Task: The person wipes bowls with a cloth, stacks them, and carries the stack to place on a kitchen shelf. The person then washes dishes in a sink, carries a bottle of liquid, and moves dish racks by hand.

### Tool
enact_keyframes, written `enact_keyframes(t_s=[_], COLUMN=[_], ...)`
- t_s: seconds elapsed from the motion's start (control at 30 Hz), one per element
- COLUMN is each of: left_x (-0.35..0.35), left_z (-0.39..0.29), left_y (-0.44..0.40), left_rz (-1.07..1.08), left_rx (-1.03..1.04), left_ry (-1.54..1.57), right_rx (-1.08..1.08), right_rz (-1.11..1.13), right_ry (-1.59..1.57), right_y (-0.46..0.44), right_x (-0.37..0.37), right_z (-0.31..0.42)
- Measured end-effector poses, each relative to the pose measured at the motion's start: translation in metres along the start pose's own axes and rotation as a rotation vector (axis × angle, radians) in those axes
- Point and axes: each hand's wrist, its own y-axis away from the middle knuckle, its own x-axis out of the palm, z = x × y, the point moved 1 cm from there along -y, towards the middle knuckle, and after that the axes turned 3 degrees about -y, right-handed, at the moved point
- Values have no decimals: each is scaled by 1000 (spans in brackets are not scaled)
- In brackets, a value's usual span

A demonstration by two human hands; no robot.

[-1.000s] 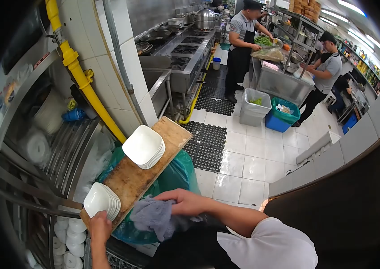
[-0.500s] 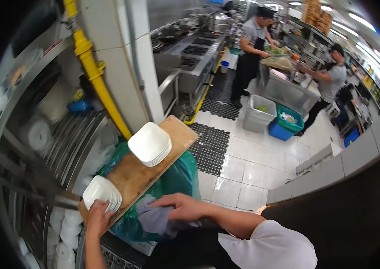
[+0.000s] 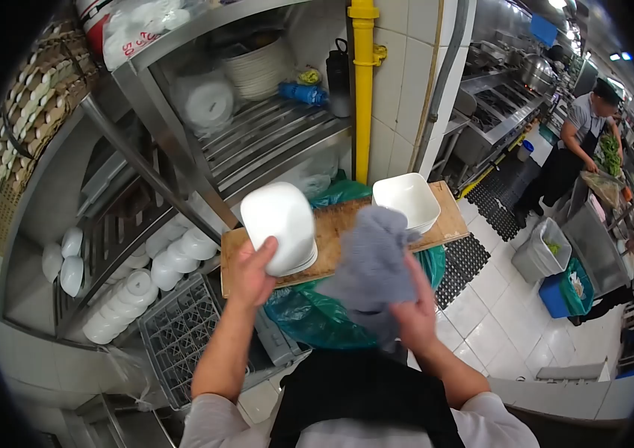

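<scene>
The left hand (image 3: 255, 276) pinches a dish (image 3: 278, 224) over the board (image 3: 329, 224), its other fingers hidden from me behind the thumb. The right hand (image 3: 415, 302) has its fingers closed around a cloth (image 3: 376, 265).

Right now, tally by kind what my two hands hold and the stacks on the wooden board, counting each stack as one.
White dish, in the left hand: 1
Grey cloth, in the right hand: 1
Dish stacks on the wooden board: 2, one mostly hidden behind the held dish
Total: 4
</scene>
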Motion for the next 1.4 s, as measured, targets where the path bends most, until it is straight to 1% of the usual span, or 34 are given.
enact_keyframes(t_s=[0.03, 0.07, 0.1, 0.13, 0.17, 0.23, 0.27, 0.33, 0.37, 0.4, 0.43, 0.5, 0.53, 0.63, 0.7, 0.73, 0.77, 0.8, 0.83, 0.87, 0.9, 0.97, 1.0, 1.1, 1.17, 1.23, 1.3, 1.4], left_x=[11, 19, 25, 32, 39, 55, 50, 24, 16, 23, 18, 20, 22, 30, 35, 39, 47, 45, 50, 59, 67, 77, 82, 104, 115, 140, 149, 161], left_z=[1, 5, 10, 13, 16, 9, 9, 13, 14, 11, 12, 10, 9, 9, 11, 14, 13, 23, 27, 30, 32, 39, 41, 59, 81, 80, 100, 125], left_y=[6, 11, 16, 21, 26, 34, 39, 44, 45, 50, 53, 56, 56, 49, 40, 36, 33, 25, 17, 10, 2, -17, -23, -56, -79, -91, -109, -125], left_rz=[-25, 33, 92, 86, 44, -34, -5, 167, 252, 189, 220, 266, 242, 168, 142, 160, 187, 221, 236, 271, 302, 305, 295, 466, 586, 649, 681, 697], left_rx=[0, 10, 15, 175, 332, 174, 233, 147, 107, 92, 97, 140, 156, 206, 212, 219, 247, 245, 238, 202, 176, 141, 127, 114, 205, 211, 279, 505], left_ry=[72, 155, 240, 7, -222, 218, 152, 76, 40, 51, 34, 80, 108, 181, 216, 220, 156, 90, 41, 6, -37, -312, -459, -725, -853, -1094, -1223, -1380], right_rx=[-214, -425, -490, -549, -577, -636, -654, -681, -555, -433, -311, 30, 194, 129, 245, 261, 241, -23, 273, 496, 458, 360, 380, 383, 391, 408, 390, 372], right_rz=[105, 204, 262, 319, 276, 188, 152, 72, 32, -4, -37, 49, 92, 30, -140, -151, -193, -161, 300, 204, 171, 136, 93, -65, -151, -201, -283, -310], right_ry=[285, 574, 741, 909, 934, 973, 952, 909, 803, 696, 588, 41, -233, -325, -466, -464, -187, 354, 891, 468, 328, 47, -37, -169, -106, -145, -150, -202], right_y=[-5, -9, -16, -25, -33, -49, -57, -70, -83, -97, -107, -113, -114, -87, -66, -49, -33, -15, -16, -7, 1, 9, 17, 40, 56, 68, 77, 85], right_x=[7, 15, 32, 47, 54, 63, 64, 63, 57, 47, 39, 27, 23, 16, 12, 7, -7, -17, -23, -20, -25, -31, -39, -67, -82, -90, -97, -109], right_z=[-10, -22, -29, -34, -34, -30, -29, -32, -35, -39, -43, -47, -49, -78, -117, -129, -165, -187, -153, -139, -131, -121, -111, -94, -77, -65, -66, -73])
